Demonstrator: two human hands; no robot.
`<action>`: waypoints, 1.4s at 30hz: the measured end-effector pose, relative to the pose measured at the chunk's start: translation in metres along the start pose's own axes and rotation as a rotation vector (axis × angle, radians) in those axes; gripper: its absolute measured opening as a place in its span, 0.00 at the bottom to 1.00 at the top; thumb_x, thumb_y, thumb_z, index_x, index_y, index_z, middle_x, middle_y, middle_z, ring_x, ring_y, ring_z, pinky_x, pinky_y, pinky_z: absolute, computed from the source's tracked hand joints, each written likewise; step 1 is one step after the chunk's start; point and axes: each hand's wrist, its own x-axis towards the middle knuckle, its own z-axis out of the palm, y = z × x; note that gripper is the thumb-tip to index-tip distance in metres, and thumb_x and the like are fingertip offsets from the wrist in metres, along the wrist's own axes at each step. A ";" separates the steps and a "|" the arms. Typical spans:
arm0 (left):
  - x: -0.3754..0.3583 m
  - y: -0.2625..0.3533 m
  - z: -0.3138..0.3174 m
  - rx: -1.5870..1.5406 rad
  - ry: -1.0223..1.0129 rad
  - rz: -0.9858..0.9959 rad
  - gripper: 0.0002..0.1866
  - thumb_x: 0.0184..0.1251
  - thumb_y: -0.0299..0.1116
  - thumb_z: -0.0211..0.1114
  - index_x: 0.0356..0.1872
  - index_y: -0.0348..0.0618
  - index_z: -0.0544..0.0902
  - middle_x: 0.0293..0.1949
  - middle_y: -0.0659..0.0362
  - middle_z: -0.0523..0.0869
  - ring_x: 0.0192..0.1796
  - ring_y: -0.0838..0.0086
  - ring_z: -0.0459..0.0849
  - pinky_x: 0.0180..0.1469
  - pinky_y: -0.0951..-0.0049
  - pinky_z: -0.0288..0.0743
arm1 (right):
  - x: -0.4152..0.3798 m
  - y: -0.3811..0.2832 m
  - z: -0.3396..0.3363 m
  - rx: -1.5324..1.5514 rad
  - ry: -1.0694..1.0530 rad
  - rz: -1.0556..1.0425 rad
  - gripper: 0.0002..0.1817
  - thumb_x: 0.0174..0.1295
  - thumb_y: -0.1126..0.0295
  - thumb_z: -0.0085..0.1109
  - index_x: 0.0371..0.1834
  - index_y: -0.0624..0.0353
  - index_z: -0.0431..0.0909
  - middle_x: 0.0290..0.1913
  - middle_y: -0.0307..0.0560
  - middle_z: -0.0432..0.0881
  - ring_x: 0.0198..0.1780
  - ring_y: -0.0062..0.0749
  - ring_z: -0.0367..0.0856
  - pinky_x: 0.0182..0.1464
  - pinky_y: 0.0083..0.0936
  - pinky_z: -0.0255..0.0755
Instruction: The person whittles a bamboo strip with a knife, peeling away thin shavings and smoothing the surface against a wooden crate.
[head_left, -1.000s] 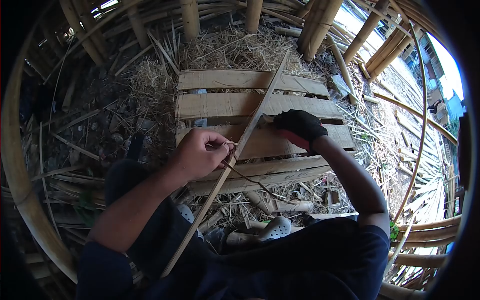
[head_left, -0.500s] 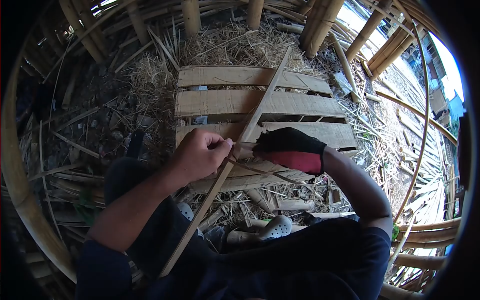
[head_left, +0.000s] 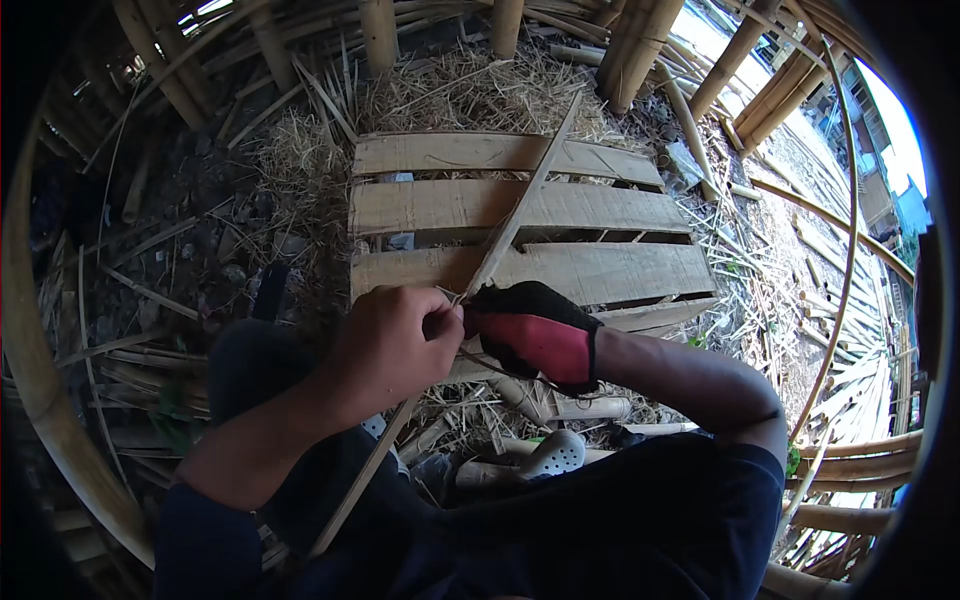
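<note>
A long split bamboo strip [head_left: 522,210] slants from the far side of the slatted wooden platform down toward my lap. My bare left hand [head_left: 395,335] is closed in a pinch over the strip's middle. A thin pale strand [head_left: 455,297] shows at its fingertips. My right hand [head_left: 540,335], in a black and red glove, is closed against the strip right beside the left fingertips. What it grips is hidden by the glove. A thin dark strip end shows below the two hands.
The slatted wooden platform [head_left: 610,210] lies in front of me, with straw [head_left: 450,95] behind it. Bamboo posts [head_left: 640,50] stand at the back. Split bamboo pieces [head_left: 850,370] are strewn on the right. A grey clog [head_left: 555,455] is below the platform.
My right hand has moved left and turned, closing up against the left fingertips. It covers the light flat piece seen between the hands before. My left hand has rolled slightly over the strip.
</note>
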 end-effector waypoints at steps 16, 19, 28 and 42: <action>-0.020 0.001 -0.013 0.075 -0.174 -0.017 0.11 0.63 0.31 0.63 0.25 0.33 0.83 0.22 0.43 0.84 0.29 0.50 0.88 0.37 0.57 0.83 | 0.015 0.010 -0.002 -0.813 -0.050 -0.425 0.16 0.64 0.71 0.53 0.54 0.61 0.79 0.45 0.57 0.82 0.43 0.47 0.84 0.45 0.35 0.78; -0.021 0.001 -0.010 0.156 -0.180 0.015 0.11 0.62 0.32 0.64 0.26 0.33 0.83 0.21 0.43 0.84 0.29 0.51 0.88 0.37 0.56 0.83 | -0.001 -0.021 0.002 -0.364 -0.079 -0.106 0.17 0.60 0.73 0.54 0.53 0.61 0.79 0.48 0.58 0.82 0.48 0.52 0.84 0.49 0.37 0.78; -0.026 -0.004 -0.005 0.031 -0.246 0.068 0.10 0.59 0.29 0.65 0.24 0.31 0.82 0.20 0.43 0.83 0.28 0.51 0.88 0.35 0.57 0.83 | 0.018 0.025 0.004 -0.895 0.053 -0.806 0.12 0.61 0.74 0.54 0.46 0.59 0.82 0.46 0.56 0.83 0.51 0.49 0.84 0.53 0.40 0.77; -0.029 -0.007 -0.001 0.005 -0.260 0.069 0.10 0.59 0.27 0.63 0.22 0.31 0.79 0.20 0.41 0.82 0.27 0.48 0.86 0.34 0.55 0.81 | 0.003 0.036 0.019 -0.958 0.395 -0.784 0.16 0.52 0.69 0.65 0.46 0.52 0.82 0.31 0.46 0.84 0.29 0.43 0.86 0.29 0.36 0.78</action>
